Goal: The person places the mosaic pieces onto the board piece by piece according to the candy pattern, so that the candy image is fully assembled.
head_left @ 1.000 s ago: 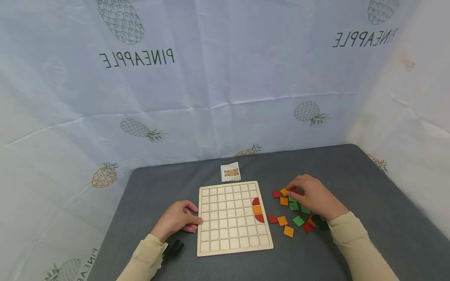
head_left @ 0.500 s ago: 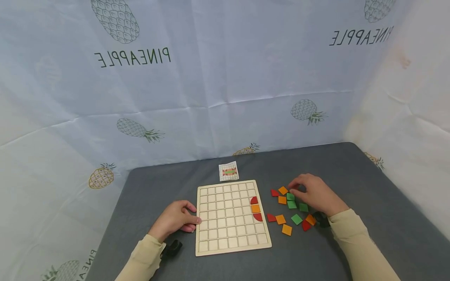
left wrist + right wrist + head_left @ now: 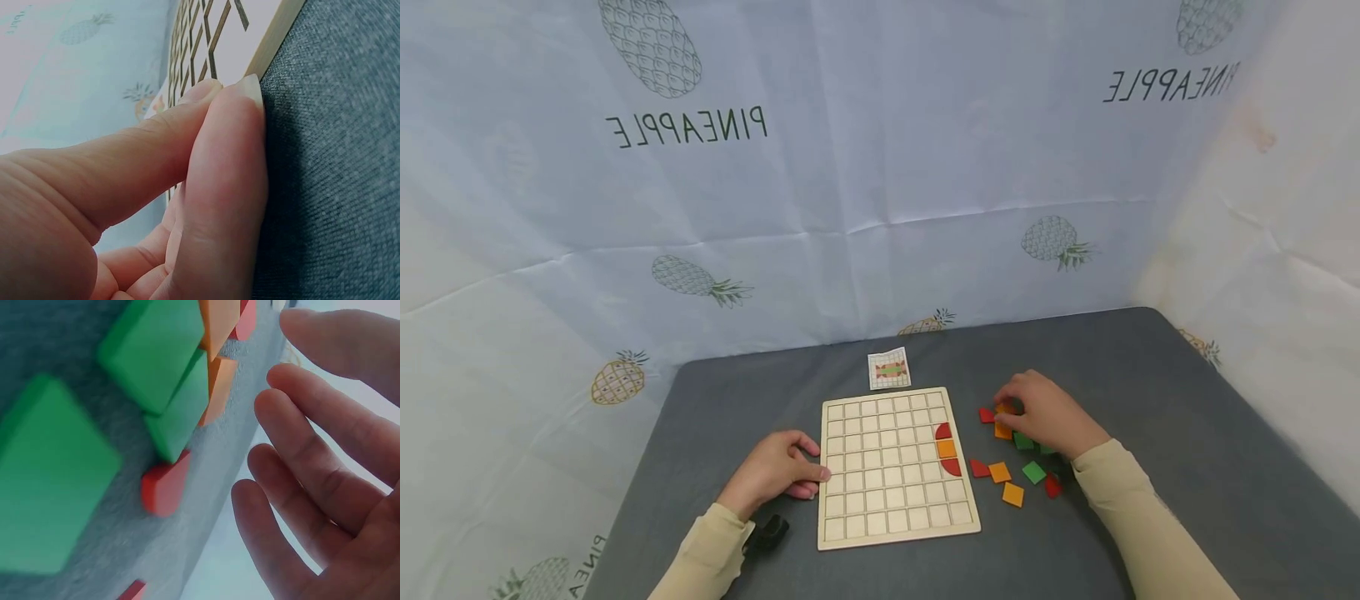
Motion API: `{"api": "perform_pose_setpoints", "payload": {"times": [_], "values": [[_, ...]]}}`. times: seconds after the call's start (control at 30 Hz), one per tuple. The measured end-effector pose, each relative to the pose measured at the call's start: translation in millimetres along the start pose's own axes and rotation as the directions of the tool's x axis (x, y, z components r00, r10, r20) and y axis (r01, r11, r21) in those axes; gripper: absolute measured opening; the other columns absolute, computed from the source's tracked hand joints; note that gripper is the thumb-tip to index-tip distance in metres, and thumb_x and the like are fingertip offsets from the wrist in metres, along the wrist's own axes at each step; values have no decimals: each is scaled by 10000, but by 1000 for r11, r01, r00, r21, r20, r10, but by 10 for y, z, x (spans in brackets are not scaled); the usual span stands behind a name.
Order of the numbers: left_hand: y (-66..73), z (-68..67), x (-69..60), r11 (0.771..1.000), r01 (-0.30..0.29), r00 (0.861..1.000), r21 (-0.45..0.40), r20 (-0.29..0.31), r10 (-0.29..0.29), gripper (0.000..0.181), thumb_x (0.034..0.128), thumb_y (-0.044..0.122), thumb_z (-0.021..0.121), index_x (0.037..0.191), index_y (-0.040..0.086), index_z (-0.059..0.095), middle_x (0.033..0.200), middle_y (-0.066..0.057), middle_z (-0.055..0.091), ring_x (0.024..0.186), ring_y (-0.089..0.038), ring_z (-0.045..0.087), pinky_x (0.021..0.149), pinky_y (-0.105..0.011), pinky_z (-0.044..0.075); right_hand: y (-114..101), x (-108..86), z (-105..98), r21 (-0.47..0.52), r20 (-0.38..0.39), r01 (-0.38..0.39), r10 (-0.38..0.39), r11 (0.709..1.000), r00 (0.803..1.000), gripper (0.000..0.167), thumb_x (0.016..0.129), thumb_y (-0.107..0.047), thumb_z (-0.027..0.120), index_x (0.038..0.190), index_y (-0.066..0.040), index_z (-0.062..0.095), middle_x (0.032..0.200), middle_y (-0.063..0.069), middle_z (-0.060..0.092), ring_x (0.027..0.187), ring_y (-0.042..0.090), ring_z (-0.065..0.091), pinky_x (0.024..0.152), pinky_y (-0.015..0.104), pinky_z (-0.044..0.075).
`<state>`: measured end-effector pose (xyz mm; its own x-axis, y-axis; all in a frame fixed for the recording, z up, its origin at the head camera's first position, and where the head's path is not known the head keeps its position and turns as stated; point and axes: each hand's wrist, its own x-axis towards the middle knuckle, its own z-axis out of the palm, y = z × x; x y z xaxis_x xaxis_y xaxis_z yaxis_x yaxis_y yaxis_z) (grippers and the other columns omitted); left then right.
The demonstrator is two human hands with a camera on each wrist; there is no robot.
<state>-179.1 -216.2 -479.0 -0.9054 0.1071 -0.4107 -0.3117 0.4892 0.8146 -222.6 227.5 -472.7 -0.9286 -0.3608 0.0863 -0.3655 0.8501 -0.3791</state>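
Observation:
My left hand [image 3: 775, 468] grips the left edge of a pale wooden grid board [image 3: 874, 459]. In the left wrist view, the thumb and a finger meet at the board's edge [image 3: 277, 39]. My right hand [image 3: 1047, 414] hovers over loose coloured pieces at the board's right. Its fingers are spread and slightly bent in the right wrist view, with nothing between them. Below them lie green tiles [image 3: 159, 347], an orange tile [image 3: 219, 387] and a red piece [image 3: 165, 487]. On the board's right column, an orange square [image 3: 946, 448] sits between two red quarter-round pieces [image 3: 951, 467].
A small printed card [image 3: 889, 369] with a coloured pattern lies behind the board. Nearer me on the right are orange squares [image 3: 1012, 495], a green square [image 3: 1033, 472] and red pieces [image 3: 980, 468]. A pineapple-print curtain [image 3: 850, 167] stands behind the grey table [image 3: 760, 392].
My right hand drew back to the right from the orange pieces, then moved left over them again. My left hand keeps its place on the board's edge.

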Motion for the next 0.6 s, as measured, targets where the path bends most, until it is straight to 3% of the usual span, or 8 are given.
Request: {"api": "perform_pose_setpoints", "payload": {"times": [0.23, 0.6], "values": [[5, 4, 2, 1000, 3, 1000, 0, -5, -3, 462, 818, 124, 961, 1152, 3, 665, 866, -154, 714, 655, -192, 749, 623, -362, 675, -101, 127, 13, -52, 60, -6, 9, 999, 998, 224, 916, -287, 895, 1076, -143, 833, 1029, -6, 710, 1038, 228, 579, 900, 445, 617], [-1, 9, -27, 1000, -15, 1000, -12, -9, 15, 456, 819, 115, 956, 1147, 1, 661, 866, -155, 714, 653, -189, 750, 629, -362, 677, -175, 191, 50, -68, 87, -13, 19, 998, 996, 171, 911, -249, 901, 1020, -137, 830, 990, -7, 707, 1008, 211, 560, 884, 413, 621]]}}
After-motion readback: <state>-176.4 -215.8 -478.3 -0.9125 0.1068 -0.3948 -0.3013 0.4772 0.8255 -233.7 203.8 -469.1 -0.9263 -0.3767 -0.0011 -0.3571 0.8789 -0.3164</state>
